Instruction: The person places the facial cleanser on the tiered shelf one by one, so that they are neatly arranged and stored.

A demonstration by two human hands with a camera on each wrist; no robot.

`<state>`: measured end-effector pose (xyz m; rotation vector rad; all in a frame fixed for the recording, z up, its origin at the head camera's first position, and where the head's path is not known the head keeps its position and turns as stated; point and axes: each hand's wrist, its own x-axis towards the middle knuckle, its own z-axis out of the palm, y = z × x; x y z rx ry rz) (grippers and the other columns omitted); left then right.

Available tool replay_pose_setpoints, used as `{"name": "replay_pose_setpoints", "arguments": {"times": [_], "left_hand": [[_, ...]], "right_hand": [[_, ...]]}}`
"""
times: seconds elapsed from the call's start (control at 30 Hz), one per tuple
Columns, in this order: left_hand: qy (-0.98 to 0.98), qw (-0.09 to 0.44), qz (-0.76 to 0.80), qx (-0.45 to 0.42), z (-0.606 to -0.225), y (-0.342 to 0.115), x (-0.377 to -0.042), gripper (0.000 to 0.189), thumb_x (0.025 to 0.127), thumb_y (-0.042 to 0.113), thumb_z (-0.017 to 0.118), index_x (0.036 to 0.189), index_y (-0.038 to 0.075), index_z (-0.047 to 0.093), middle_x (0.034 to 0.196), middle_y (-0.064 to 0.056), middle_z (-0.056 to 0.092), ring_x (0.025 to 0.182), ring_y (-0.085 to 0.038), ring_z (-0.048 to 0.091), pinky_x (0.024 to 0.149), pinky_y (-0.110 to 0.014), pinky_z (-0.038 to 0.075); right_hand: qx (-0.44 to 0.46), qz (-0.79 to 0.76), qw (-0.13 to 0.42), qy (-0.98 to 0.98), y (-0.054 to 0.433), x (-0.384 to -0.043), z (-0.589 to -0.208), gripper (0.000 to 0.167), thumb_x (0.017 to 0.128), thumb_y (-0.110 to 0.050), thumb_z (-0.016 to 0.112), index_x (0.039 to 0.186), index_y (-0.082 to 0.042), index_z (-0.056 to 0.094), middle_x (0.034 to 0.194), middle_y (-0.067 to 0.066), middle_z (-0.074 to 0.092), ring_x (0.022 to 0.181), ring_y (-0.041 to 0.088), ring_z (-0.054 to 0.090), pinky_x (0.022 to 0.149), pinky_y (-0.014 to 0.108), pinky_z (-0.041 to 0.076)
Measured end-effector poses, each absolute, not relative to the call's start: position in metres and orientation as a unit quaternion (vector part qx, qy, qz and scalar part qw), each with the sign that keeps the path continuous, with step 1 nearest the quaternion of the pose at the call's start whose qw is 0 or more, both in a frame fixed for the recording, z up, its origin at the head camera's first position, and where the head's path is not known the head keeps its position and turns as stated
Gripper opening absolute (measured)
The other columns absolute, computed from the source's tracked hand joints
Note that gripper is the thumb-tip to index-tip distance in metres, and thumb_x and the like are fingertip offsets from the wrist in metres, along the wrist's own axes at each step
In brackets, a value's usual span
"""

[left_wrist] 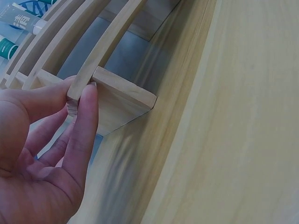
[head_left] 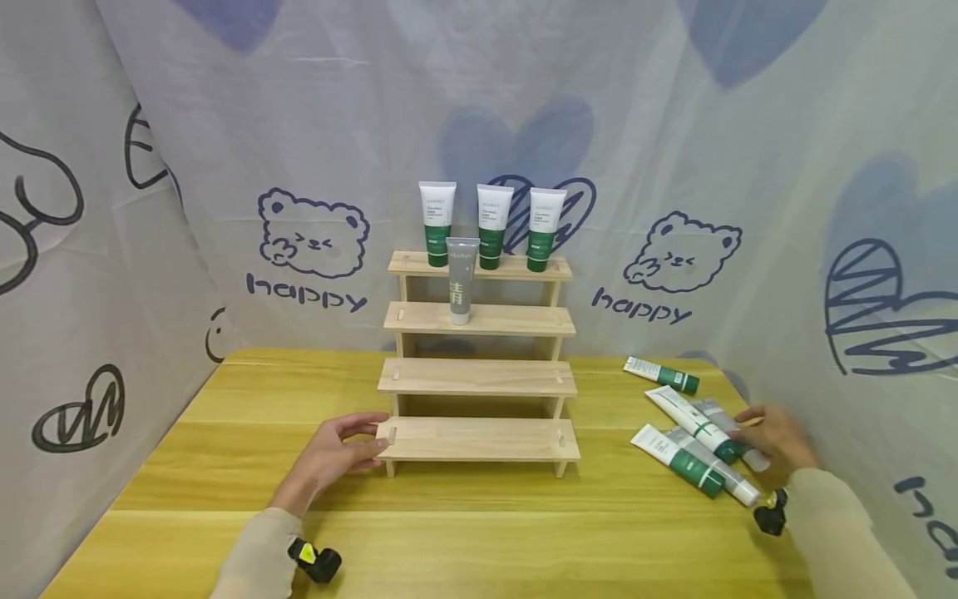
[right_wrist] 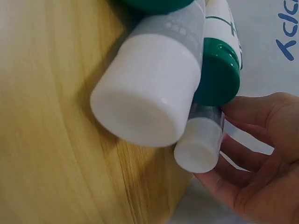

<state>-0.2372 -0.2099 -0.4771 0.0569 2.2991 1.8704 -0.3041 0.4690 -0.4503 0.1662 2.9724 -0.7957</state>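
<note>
My left hand [head_left: 333, 457] pinches the left end of the lowest step of a wooden tiered stand [head_left: 479, 438], thumb and index finger on the board's end in the left wrist view. At the right, my right hand [head_left: 774, 441] grips a grey tube with a white cap [right_wrist: 198, 147], its fingers along the tube's outer side. This tube lies partly under a white-and-green tube [head_left: 681, 408]. Beside them lie another white-and-green tube [head_left: 677, 460] and a second grey tube [head_left: 737, 487], partly covered by it.
Three white-and-green tubes stand on the top step, the middle one [head_left: 494, 225] among them. One grey tube [head_left: 461, 283] stands on the step below. A smaller white-and-green tube [head_left: 662, 374] lies at the back right. Printed cloth [head_left: 479, 83] hangs behind and beside the wooden table [head_left: 479, 541].
</note>
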Motion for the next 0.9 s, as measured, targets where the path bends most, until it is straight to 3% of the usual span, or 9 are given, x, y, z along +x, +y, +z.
{"name": "replay_pose_setpoints", "arguments": {"times": [0.23, 0.57, 0.9], "left_hand": [[0.773, 0.087, 0.628, 0.019, -0.4761, -0.2091, -0.2370, 0.055, 0.096, 0.017, 0.074, 0.146, 0.004, 0.056, 0.140, -0.024, 0.055, 0.096, -0.016, 0.071, 0.083, -0.030, 0.066], [0.775, 0.087, 0.626, 0.013, -0.4773, -0.2087, -0.2372, 0.054, 0.096, 0.016, 0.075, 0.145, 0.004, 0.056, 0.140, -0.025, 0.054, 0.097, -0.016, 0.071, 0.084, -0.030, 0.066], [0.772, 0.089, 0.630, 0.010, -0.4777, -0.2096, -0.2380, 0.054, 0.095, 0.016, 0.076, 0.145, 0.005, 0.057, 0.140, -0.024, 0.055, 0.097, -0.016, 0.071, 0.085, -0.031, 0.066]], "right_hand": [[0.063, -0.247, 0.053, 0.966, 0.4715, -0.3069, -0.4493, 0.047, 0.087, -0.018, 0.078, 0.117, 0.016, 0.066, 0.119, 0.040, 0.061, 0.103, 0.049, 0.059, 0.083, 0.054, 0.055], [0.071, -0.212, 0.084, 0.971, 0.4695, -0.3081, -0.4490, 0.046, 0.087, -0.010, 0.071, 0.123, 0.018, 0.062, 0.118, 0.038, 0.063, 0.098, 0.045, 0.061, 0.074, 0.049, 0.057], [-0.009, -0.206, -0.019, 0.978, 0.4789, -0.3078, -0.4531, 0.040, 0.090, -0.008, 0.065, 0.120, 0.018, 0.064, 0.106, 0.038, 0.069, 0.095, 0.050, 0.067, 0.078, 0.055, 0.059]]}}
